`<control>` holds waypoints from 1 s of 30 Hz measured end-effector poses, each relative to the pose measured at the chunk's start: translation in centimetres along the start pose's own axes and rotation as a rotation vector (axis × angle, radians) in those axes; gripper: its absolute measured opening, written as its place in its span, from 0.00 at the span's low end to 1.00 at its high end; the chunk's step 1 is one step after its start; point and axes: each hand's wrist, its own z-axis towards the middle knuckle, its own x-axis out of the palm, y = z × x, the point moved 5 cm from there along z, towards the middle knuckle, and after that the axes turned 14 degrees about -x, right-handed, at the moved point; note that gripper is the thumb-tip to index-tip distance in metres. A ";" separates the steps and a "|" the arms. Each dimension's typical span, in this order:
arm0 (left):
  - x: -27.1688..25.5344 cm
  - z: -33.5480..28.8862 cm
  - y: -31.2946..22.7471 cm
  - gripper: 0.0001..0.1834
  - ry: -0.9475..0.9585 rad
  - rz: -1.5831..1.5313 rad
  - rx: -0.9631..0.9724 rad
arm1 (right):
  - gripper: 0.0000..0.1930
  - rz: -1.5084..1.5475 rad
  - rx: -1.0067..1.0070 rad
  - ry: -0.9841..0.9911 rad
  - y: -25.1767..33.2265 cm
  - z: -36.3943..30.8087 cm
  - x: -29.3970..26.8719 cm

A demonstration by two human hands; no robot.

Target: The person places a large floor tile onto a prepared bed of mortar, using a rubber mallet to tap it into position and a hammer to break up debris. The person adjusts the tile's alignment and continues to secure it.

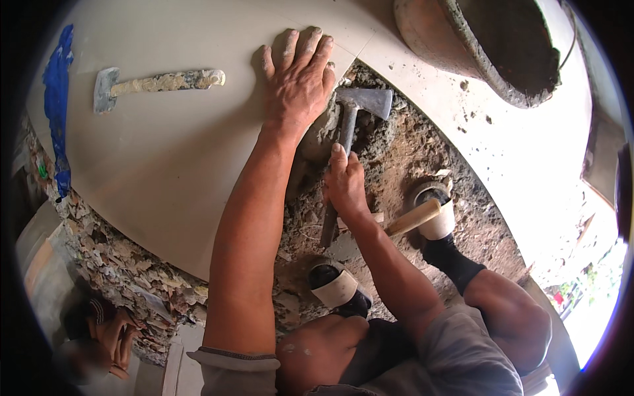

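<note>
My left hand [298,86] lies flat with fingers spread on a large cream floor tile [165,178], close to its edge where it meets the dug-out ground. In my right hand [345,181] is a hatchet [366,102], gripped around its handle. Its grey metal head is over wet mortar [380,135] beside the tile's edge, just right of my left hand; whether it touches cannot be told. On the tile to the left lies a short tool [165,82] with a flat grey head and a handle crusted with dried mortar.
A mortar-caked bucket [439,39] stands on tiles at the upper right. A blue strip of plastic or cloth [58,99] lies at the far left. Near my feet a wooden handle [415,218] sticks out over rubble. Another person [99,336] is at the lower left, beyond broken rubble [125,257].
</note>
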 end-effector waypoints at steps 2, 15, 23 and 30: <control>-0.1 0.0 -0.1 0.24 0.010 -0.007 -0.002 | 0.19 -0.005 -0.038 -0.024 0.0 0.0 -0.3; 0.1 0.0 -0.6 0.26 0.071 0.082 -0.013 | 0.19 -0.048 -0.041 -0.014 -1.3 0.4 0.2; 0.2 -0.6 -1.8 0.25 0.145 -0.023 0.113 | 0.19 -0.053 -0.065 -0.001 -1.3 0.2 0.2; 0.3 -0.3 -1.5 0.24 0.098 -0.004 0.096 | 0.19 -0.106 -0.101 -0.007 -1.2 0.2 0.1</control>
